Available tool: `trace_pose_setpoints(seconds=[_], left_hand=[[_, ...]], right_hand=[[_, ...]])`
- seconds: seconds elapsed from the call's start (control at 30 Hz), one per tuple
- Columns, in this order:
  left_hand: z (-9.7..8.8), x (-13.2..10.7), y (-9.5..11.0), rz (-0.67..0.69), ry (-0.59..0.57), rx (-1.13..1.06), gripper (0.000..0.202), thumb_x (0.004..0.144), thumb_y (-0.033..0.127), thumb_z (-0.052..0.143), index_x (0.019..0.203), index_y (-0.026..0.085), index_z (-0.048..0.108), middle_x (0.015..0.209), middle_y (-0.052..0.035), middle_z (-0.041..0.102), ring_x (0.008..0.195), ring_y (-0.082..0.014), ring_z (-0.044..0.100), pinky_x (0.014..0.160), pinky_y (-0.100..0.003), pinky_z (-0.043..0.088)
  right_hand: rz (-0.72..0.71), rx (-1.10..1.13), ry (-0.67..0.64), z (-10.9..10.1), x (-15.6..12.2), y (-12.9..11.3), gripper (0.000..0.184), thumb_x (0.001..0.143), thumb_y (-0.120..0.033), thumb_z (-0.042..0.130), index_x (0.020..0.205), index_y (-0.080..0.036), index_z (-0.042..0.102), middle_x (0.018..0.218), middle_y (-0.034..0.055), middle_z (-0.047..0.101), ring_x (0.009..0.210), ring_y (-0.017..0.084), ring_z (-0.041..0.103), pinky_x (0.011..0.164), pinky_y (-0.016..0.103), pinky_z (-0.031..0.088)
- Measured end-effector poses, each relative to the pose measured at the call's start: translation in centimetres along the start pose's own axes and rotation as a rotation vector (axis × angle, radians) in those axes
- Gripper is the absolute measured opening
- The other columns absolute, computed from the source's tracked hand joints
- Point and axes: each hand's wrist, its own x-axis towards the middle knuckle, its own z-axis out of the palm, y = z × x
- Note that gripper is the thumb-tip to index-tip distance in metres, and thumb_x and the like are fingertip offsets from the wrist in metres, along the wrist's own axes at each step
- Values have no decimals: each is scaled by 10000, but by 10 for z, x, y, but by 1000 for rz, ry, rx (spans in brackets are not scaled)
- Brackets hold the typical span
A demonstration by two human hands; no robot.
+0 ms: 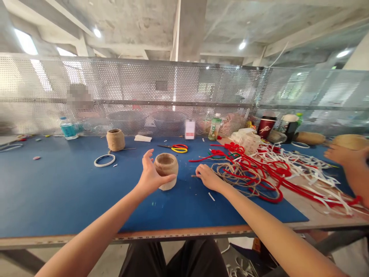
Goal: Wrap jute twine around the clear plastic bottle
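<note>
A small round pot, its upper part wrapped in tan cord and its lower part paler, stands upright with its mouth facing up. My left hand is at its left side, fingers raised and apart, the thumb stretched across the pot's front. Whether the thumb touches the wall I cannot tell. To the right of the pot, my right hand rests low over the blue mat with its fingertips pinched together. A short brown end of twine sticks out from them. Beside that hand lies a loose tangle of tan twine.
Red cords and white strips are heaped at the right. Scissors, a white ring and a second wrapped pot lie farther back. Bottles stand along the mesh partition. Another person's hand is at far right.
</note>
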Motion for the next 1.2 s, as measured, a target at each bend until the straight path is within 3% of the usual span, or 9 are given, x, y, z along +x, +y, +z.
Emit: trace_pose_setpoints(seconds=[0.17,0.3,0.43,0.67,0.9,1.1,1.2], left_hand=[[12,1,3,-62,6,-3,996,419,334,791,1204,209,192,1098,-80,398,1104,-290,444,954,-489,343],[8,8,1,-86,-14,-42,944,439,289,771,1191,210,206,960,-26,463,974,-246,525,923,-472,365],[2,18,-4,-147,-51,-132,945,438,259,775,1196,223,212,931,-18,497,903,-220,549,887,-439,395],[7,28,-7,-301,-158,-427,818,532,313,728,1184,216,244,855,-16,547,788,-171,575,733,-322,476],[12,25,-16,-385,-194,-586,754,592,333,688,1207,233,262,926,-34,547,815,-161,569,739,-294,464],[15,26,-24,-420,-197,-601,629,575,369,711,1095,222,391,958,-36,542,849,-171,557,747,-292,442],[14,25,-23,-412,-212,-600,635,572,357,724,1094,222,388,957,-35,548,873,-176,552,773,-303,438]], right_hand=[[16,136,64,-1,14,-18,149,822,-97,402,816,-150,541,655,-4,559,586,106,498,600,236,399],[14,242,131,-4,26,-35,155,795,-142,453,863,-156,591,742,37,638,670,131,572,658,255,434],[10,322,198,-6,34,-47,132,767,-223,516,764,-158,631,760,54,656,716,158,584,712,285,434],[28,521,282,2,37,-48,275,824,-383,439,700,-162,545,574,3,548,546,124,526,563,246,428],[-9,682,287,4,26,-52,206,835,-322,443,841,-152,560,593,-3,542,541,112,531,542,240,460],[-97,704,271,-6,13,-72,163,808,-294,544,716,-164,578,715,27,568,686,123,549,628,238,466],[-212,638,317,-6,9,-75,155,825,-247,537,701,-164,581,733,30,573,690,117,549,624,230,462]])
